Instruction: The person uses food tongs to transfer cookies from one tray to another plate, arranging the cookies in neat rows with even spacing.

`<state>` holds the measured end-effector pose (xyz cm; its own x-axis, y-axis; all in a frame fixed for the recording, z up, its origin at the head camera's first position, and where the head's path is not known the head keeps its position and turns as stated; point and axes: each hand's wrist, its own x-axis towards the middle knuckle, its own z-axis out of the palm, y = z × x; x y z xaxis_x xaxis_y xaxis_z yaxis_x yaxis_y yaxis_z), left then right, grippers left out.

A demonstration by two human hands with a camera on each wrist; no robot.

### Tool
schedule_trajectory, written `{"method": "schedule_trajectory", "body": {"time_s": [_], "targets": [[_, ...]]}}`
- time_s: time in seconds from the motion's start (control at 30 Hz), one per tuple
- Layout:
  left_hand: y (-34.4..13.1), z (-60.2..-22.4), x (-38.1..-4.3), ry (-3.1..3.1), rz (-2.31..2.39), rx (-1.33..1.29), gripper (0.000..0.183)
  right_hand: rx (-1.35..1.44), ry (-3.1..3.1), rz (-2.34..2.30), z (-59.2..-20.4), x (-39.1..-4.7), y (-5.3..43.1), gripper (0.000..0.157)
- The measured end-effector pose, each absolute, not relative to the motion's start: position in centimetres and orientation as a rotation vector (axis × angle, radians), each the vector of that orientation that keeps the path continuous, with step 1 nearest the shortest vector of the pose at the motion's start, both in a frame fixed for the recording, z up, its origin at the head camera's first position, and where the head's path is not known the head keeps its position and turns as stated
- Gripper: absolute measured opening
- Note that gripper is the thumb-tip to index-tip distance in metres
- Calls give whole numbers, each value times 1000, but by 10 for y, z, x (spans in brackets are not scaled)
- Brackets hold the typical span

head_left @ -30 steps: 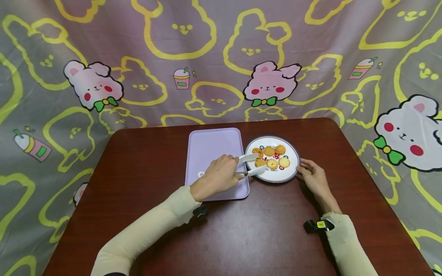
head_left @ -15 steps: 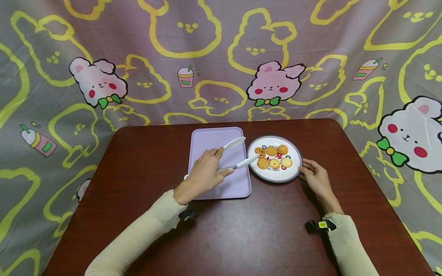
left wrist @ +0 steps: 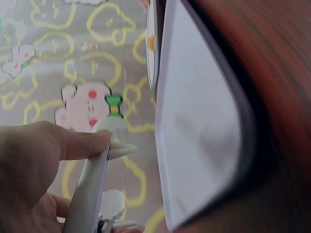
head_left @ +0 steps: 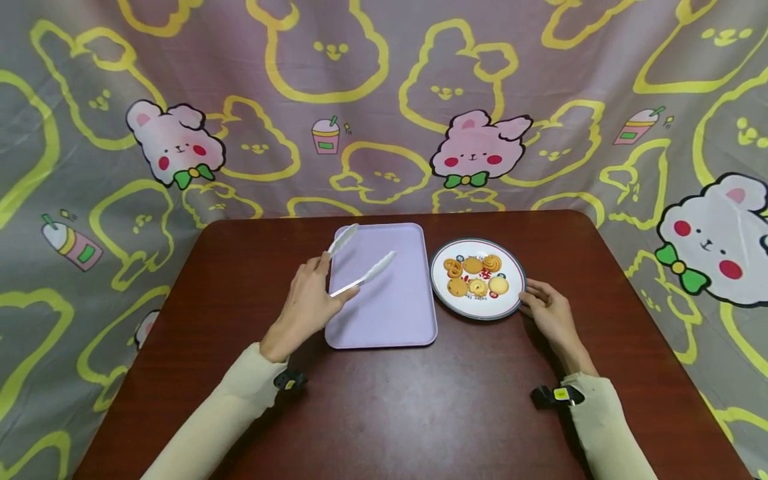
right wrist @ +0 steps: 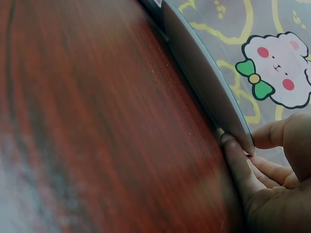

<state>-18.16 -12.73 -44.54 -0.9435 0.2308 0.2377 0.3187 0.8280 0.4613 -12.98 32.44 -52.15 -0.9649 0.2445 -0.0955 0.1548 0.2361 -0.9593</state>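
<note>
My left hand (head_left: 304, 299) grips metal tongs (left wrist: 88, 189) with white tips; their two arms are spread apart with nothing between them. The tongs' white tips (head_left: 378, 267) hover over the left part of a lilac tray (head_left: 396, 313). My right hand (head_left: 549, 313) pinches the right rim of a round white plate (head_left: 474, 311) with a dark edge, as the right wrist view also shows at the plate's side (right wrist: 209, 77). Several cookies lie on the plate in two rows, among them a pretzel-shaped cookie (head_left: 453, 268), a swirled cookie (head_left: 492, 263) and a pale round cookie (head_left: 498, 285).
Tray and plate stand side by side on a dark red-brown wooden table (head_left: 384, 413), near its far edge. Behind and around the table hangs a curtain (head_left: 384, 100) printed with yellow outlines and white bunnies. Each wrist carries a black strap camera (head_left: 549, 396).
My left hand has drawn the tongs leftward from over the plate to over the tray's left side, and the tongs' arms have spread wider. My right hand stays at the plate's rim.
</note>
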Motion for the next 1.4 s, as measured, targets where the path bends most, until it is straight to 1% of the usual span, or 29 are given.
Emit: {"method": "schedule_trajectory", "body": {"time_s": [0.3, 0.4, 0.57, 0.8, 0.97, 1.17, 1.4], "targets": [[-174, -461, -192, -2813, -676, -144, 94, -423, -2420, 1848, -523, -128, 328, 54], [-186, -468, -195, -2826, -662, -63, 89, -430, -2423, 1838, -524, -128, 329, 54], [-200, -477, -197, -2852, -656, 4, 80, -444, -2423, 1833, -523, -127, 330, 54], [-207, -478, -195, -2875, -653, 72, 78, -434, -2432, 1826, -522, -127, 328, 54], [-208, -479, -195, -2896, -654, 86, 80, -422, -2428, 1831, -519, -129, 327, 54], [-209, -481, -198, -2913, -686, 86, 89, -442, -2457, 1848, -512, -131, 325, 57], [-213, -476, -192, -2975, -804, 104, 111, -444, -2505, 1806, -498, -128, 327, 55]]}}
